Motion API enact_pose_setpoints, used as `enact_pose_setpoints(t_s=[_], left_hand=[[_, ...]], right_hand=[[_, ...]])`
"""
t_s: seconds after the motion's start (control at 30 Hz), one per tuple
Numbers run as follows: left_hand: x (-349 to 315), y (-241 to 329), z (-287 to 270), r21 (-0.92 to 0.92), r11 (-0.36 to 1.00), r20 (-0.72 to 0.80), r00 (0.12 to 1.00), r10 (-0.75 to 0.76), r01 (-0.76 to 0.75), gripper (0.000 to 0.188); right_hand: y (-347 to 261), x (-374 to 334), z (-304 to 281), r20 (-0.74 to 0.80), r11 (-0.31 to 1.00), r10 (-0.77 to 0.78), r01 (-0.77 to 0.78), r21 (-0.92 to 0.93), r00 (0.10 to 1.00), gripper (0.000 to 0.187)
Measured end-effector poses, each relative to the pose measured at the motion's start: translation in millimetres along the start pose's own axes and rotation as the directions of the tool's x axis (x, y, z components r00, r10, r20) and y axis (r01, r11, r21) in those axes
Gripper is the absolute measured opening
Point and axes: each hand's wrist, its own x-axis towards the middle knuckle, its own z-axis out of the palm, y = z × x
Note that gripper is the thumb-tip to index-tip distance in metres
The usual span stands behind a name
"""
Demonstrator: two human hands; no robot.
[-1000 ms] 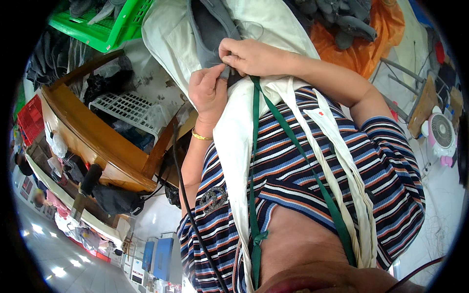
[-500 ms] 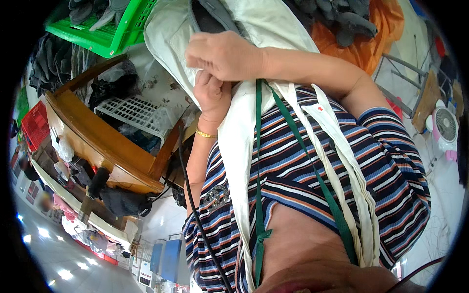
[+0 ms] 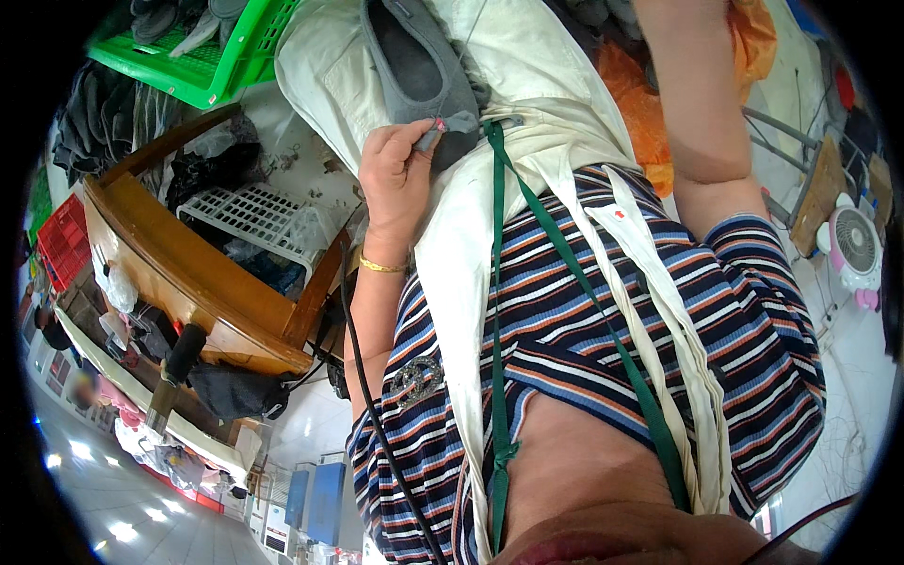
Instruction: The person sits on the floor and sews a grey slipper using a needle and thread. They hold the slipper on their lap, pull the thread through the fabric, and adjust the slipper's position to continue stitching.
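A grey slipper (image 3: 384, 47) lies on the white apron (image 3: 537, 56) over my lap, its dark opening facing up. My left hand (image 3: 391, 179) is closed at the slipper's near end, thumb and forefinger pinching grey fabric there. A small pinkish-red spot shows at the fingertips; I cannot make out what it is. A thin thread (image 3: 468, 40) runs from near the slipper up to the top edge. My right forearm (image 3: 692, 104) reaches up past the upper edge of the view, so the right hand is out of sight.
A green crate (image 3: 212, 80) with grey slippers stands at the upper left. Below it are a curved wooden piece of furniture (image 3: 202, 264) and a white plastic basket (image 3: 254, 217). An orange sack (image 3: 631, 113) lies right of my lap; a small fan (image 3: 852, 235) stands farther right.
My right hand, which was together with the left over the lap, has swung up and right out of view. The slipper and the left fingertips are uncovered.
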Motion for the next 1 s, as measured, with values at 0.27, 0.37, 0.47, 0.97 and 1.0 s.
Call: enact_pose_setpoints(t_s=[0.27,0.37,0.47,0.97,1.0], left_hand=[[-1.2,4.6,2.2,0.142,0.988,-0.037,0.998,-0.054,0.059,0.02],[1.3,2.8,2.4,0.118,0.992,-0.019,0.998,-0.053,0.055,0.021],[1.3,-4.1,3.8,0.045,0.999,-0.037,0.999,-0.002,0.004,0.024],[2.6,-3.4,2.3,-0.049,0.994,-0.016,0.995,-0.102,0.101,0.014],[2.8,-4.1,2.0,-0.049,0.994,-0.009,0.995,-0.103,0.102,0.014]], right_hand=[[86.3,-87.7,-13.5,0.565,0.44,0.202,0.442,-0.782,0.8,0.011],[92.0,-101.8,-4.3,0.57,0.334,0.412,0.464,-0.821,0.711,0.006],[104.9,-106.8,-5.2,0.58,0.269,0.499,0.521,-0.81,0.643,0.007],[129.4,-96.3,2.3,0.71,0.147,0.241,0.698,-0.701,0.662,0.017],[132.8,-99.2,4.9,0.685,0.146,0.22,0.67,-0.727,0.695,0.018]])
